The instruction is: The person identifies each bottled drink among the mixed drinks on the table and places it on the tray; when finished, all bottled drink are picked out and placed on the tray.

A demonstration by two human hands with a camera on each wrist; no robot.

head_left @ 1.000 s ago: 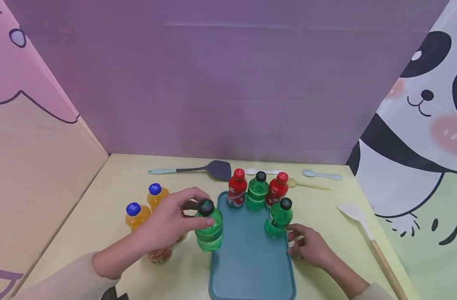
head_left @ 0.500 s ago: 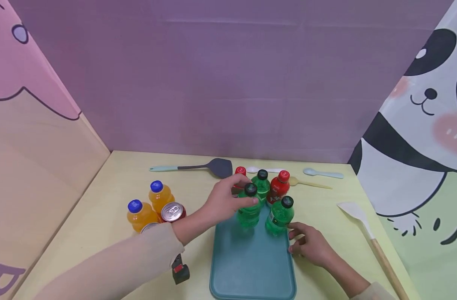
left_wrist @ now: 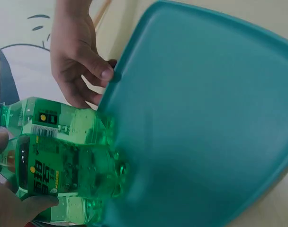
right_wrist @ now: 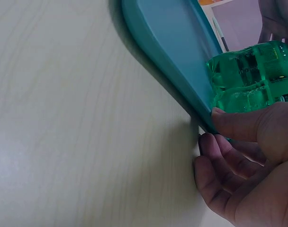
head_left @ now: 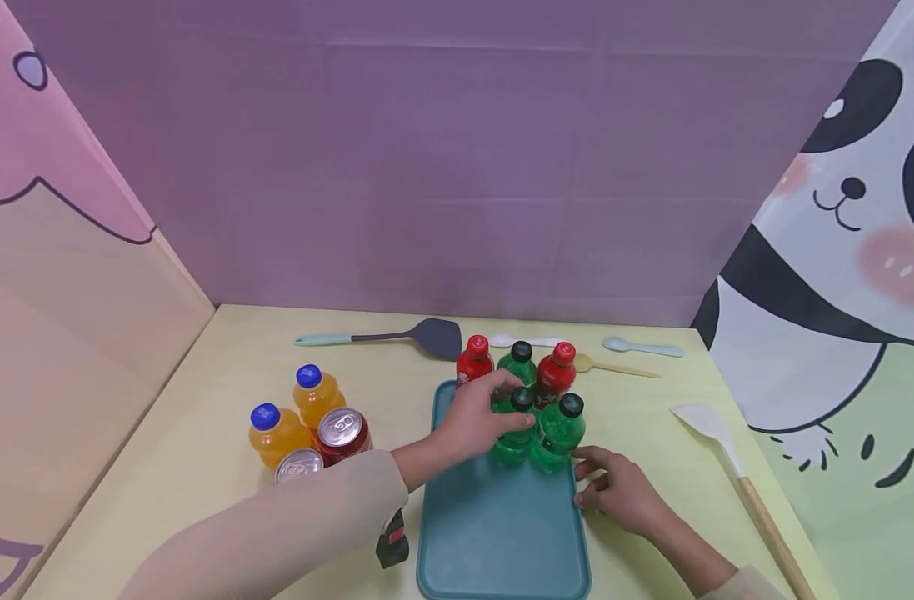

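My left hand (head_left: 482, 417) grips a green soda bottle (left_wrist: 73, 165) with a black cap, upright at the far part of the blue-green tray (head_left: 501, 533). Thumb and fingers wrap its upper part. Beside it on the right stands another green bottle (head_left: 560, 437), almost touching. Behind them are a third green bottle (head_left: 518, 363) and two red-capped red bottles, one at the left (head_left: 475, 363) and one at the right (head_left: 556, 375). My right hand (head_left: 617, 492) pinches the tray's right rim, thumb on top and fingers curled beneath, as the right wrist view shows.
Left of the tray stand two orange drink bottles (head_left: 277, 437) with blue caps and two cans (head_left: 342, 433), one partly behind my left sleeve. A dark spatula (head_left: 434, 337) and several small spoons (head_left: 644, 347) lie behind. A wooden-handled white spatula (head_left: 756, 508) lies right.
My left hand has carried the green bottle rightward from left of the tray to a spot beside the other green bottle. My right hand has stayed at the tray's rim.
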